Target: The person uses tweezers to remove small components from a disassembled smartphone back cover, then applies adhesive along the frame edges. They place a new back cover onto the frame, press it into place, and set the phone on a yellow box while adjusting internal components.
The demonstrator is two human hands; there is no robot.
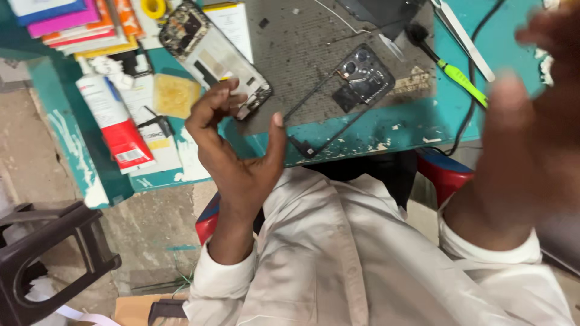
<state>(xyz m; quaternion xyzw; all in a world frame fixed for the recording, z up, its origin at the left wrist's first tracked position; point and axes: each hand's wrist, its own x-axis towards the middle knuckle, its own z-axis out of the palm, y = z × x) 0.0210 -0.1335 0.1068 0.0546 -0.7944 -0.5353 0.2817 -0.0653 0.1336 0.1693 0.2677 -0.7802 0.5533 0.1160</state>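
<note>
My left hand (232, 142) is raised over the front edge of the teal workbench (386, 124), palm up, fingers curled and thumb out, holding nothing. Just beyond its fingertips lies an opened phone body (211, 54) with its inner board showing. A black phone back frame (344, 90) with camera rings rests on the grey work mat (308, 42). My right hand (531, 121) is close to the camera at the right, blurred, fingers apart, empty. White sleeves cover both arms.
A red and white tube (115, 121) and a yellow sponge pad (175, 93) lie at the bench's left. Coloured boxes (66, 21) are stacked at top left. A green-handled brush (450, 63) and a black cable (474, 90) lie at right. A black stool (42, 253) stands lower left.
</note>
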